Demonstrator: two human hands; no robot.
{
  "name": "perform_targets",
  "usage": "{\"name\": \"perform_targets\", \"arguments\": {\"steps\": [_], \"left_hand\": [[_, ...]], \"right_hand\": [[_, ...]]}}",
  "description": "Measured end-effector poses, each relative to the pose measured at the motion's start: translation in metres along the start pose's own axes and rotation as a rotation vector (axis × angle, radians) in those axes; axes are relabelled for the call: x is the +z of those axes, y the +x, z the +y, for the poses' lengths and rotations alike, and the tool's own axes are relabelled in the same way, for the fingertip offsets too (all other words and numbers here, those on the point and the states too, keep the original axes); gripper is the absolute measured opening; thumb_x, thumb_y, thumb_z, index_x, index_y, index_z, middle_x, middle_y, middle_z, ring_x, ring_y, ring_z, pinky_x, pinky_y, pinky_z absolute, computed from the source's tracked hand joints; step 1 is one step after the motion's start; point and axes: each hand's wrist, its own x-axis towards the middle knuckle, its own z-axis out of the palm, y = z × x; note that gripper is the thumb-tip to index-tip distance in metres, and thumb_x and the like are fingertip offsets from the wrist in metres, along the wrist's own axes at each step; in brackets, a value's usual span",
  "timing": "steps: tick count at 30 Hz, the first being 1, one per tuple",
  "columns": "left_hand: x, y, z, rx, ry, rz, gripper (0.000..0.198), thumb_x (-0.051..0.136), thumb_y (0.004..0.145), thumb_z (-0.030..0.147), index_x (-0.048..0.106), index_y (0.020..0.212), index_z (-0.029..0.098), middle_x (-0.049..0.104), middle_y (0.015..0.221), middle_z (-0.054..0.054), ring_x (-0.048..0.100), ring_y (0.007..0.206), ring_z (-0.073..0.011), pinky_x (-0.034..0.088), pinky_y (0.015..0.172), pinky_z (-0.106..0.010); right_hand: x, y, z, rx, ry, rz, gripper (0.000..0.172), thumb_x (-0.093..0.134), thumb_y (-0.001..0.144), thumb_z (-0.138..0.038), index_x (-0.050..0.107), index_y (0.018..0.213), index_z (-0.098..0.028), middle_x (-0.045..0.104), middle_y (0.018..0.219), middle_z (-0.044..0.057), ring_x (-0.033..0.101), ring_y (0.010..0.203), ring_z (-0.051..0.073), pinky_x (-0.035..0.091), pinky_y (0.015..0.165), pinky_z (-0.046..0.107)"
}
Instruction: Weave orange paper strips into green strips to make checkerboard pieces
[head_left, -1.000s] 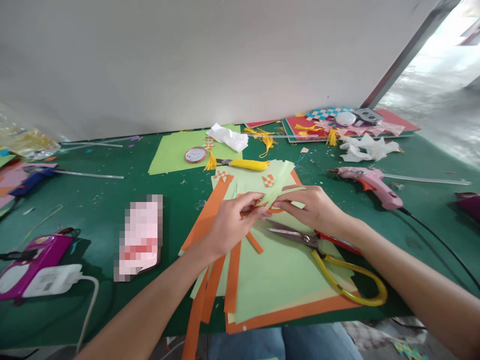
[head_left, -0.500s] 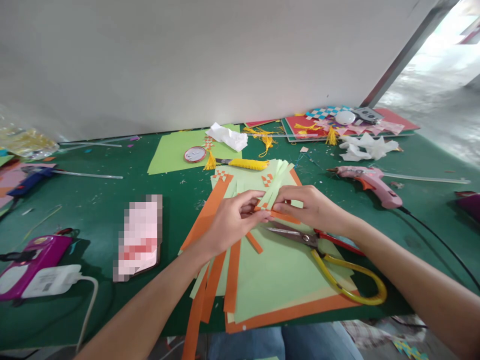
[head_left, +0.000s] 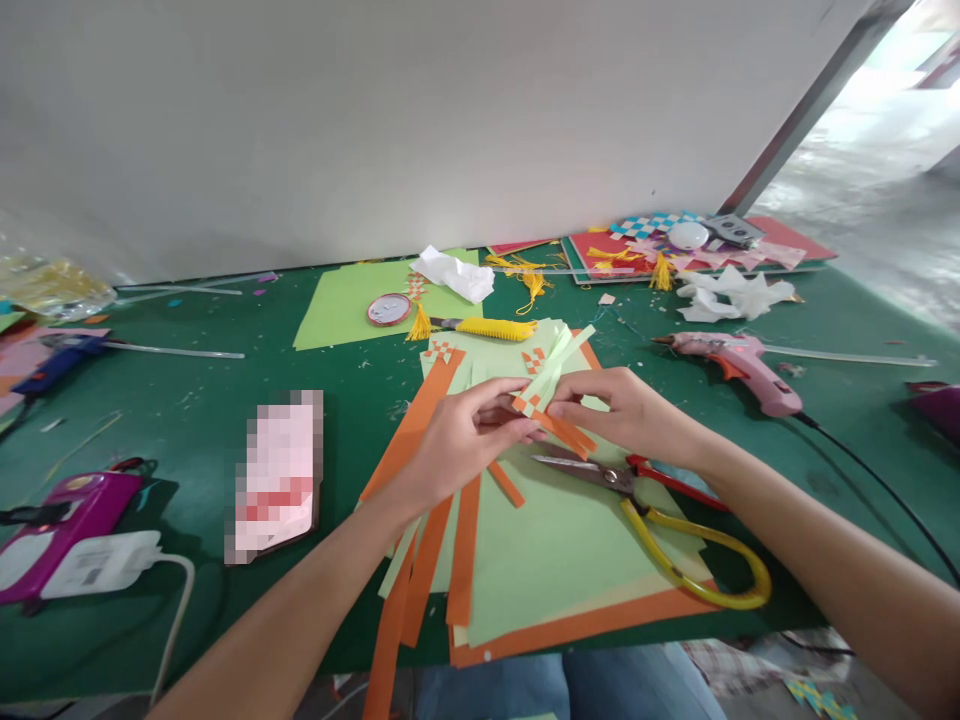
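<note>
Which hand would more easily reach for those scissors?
Probably the right hand. The scissors lie just beneath its wrist, on the light green paper. The left hand pinches the woven paper strips from the other side, farther from them.

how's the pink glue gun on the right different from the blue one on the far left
The pink hot glue gun lies at the person's right on the green table, in full view, nozzle toward the centre. The blue glue gun lies at the far left edge on pink paper, partly cut off. The pink one's black cord shows; the blue one's cannot be seen. Both lie flat, untouched by either hand.
</note>
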Motion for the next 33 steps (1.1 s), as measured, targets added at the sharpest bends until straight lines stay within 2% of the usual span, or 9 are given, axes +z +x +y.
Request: {"name": "perform_targets", "arguments": {"steps": [8, 13, 16, 20, 22, 24, 27, 33], "left_hand": [[-0.001, 0.001, 0.002, 0.014, -0.004, -0.002, 0.043, 0.065, 0.085, 0.039, 0.058, 0.121, 0.017, 0.075, 0.094, -0.006, 0.074, 0.080, -0.0218, 0.058, 0.078, -0.031], [-0.001, 0.001, 0.000, 0.025, 0.014, 0.021, 0.038, 0.065, 0.085, 0.038, 0.061, 0.117, 0.018, 0.075, 0.088, -0.005, 0.073, 0.078, -0.0204, 0.058, 0.076, -0.029], [-0.001, 0.001, 0.000, 0.027, 0.009, 0.023, 0.036, 0.065, 0.085, 0.038, 0.062, 0.115, 0.019, 0.074, 0.085, -0.003, 0.073, 0.076, -0.0201, 0.058, 0.074, -0.028], [0.000, 0.000, 0.002, 0.028, 0.001, 0.005, 0.034, 0.066, 0.084, 0.037, 0.062, 0.113, 0.019, 0.072, 0.082, -0.003, 0.074, 0.075, -0.0206, 0.059, 0.072, -0.028], [0.000, -0.001, 0.003, 0.028, 0.009, -0.016, 0.034, 0.066, 0.085, 0.035, 0.061, 0.114, 0.018, 0.072, 0.083, -0.002, 0.074, 0.074, -0.0200, 0.059, 0.071, -0.027], [0.001, -0.001, 0.004, 0.028, 0.020, -0.037, 0.034, 0.065, 0.086, 0.034, 0.060, 0.115, 0.018, 0.071, 0.084, -0.002, 0.074, 0.074, -0.0193, 0.058, 0.072, -0.027], [0.001, -0.002, 0.003, 0.055, 0.040, -0.047, 0.031, 0.064, 0.087, 0.032, 0.060, 0.115, 0.019, 0.070, 0.083, -0.001, 0.073, 0.073, -0.0181, 0.058, 0.072, -0.026], [0.001, 0.000, -0.002, 0.129, 0.154, 0.013, 0.024, 0.064, 0.086, 0.031, 0.062, 0.107, 0.019, 0.072, 0.081, -0.001, 0.073, 0.075, -0.0179, 0.057, 0.075, -0.026]], "right_hand": [[0.001, 0.000, -0.001, 0.004, 0.003, 0.027, 0.023, 0.054, 0.088, -0.031, 0.064, 0.072, -0.018, 0.061, 0.066, -0.002, 0.049, 0.062, 0.011, 0.036, 0.059, 0.024], [0.001, 0.000, -0.002, 0.022, 0.052, 0.025, 0.023, 0.057, 0.087, -0.034, 0.064, 0.071, -0.018, 0.060, 0.065, -0.002, 0.050, 0.063, 0.011, 0.037, 0.061, 0.024], [-0.001, 0.001, 0.002, 0.122, 0.189, 0.011, 0.031, 0.062, 0.084, -0.042, 0.062, 0.064, -0.017, 0.058, 0.062, -0.001, 0.050, 0.061, 0.012, 0.038, 0.059, 0.025], [-0.001, 0.003, 0.012, 0.257, 0.501, 0.031, 0.038, 0.069, 0.078, -0.046, 0.061, 0.058, -0.015, 0.059, 0.060, 0.002, 0.051, 0.057, 0.011, 0.040, 0.057, 0.026], [0.001, 0.004, 0.016, 0.312, 0.677, 0.042, 0.034, 0.073, 0.075, -0.044, 0.064, 0.063, -0.014, 0.059, 0.061, 0.001, 0.051, 0.055, 0.009, 0.041, 0.054, 0.025], [0.004, 0.005, 0.017, 0.338, 0.803, 0.046, 0.028, 0.076, 0.073, -0.040, 0.070, 0.076, -0.014, 0.059, 0.061, 0.000, 0.051, 0.054, 0.009, 0.041, 0.052, 0.023], [0.009, 0.005, 0.014, 0.315, 0.837, 0.090, 0.028, 0.077, 0.073, -0.036, 0.073, 0.091, -0.015, 0.057, 0.057, -0.002, 0.050, 0.051, 0.007, 0.037, 0.047, 0.020], [0.011, 0.003, 0.006, 0.178, 0.731, 0.190, 0.018, 0.076, 0.075, -0.032, 0.076, 0.083, -0.015, 0.055, 0.048, -0.003, 0.045, 0.044, 0.005, 0.034, 0.043, 0.019]]}}
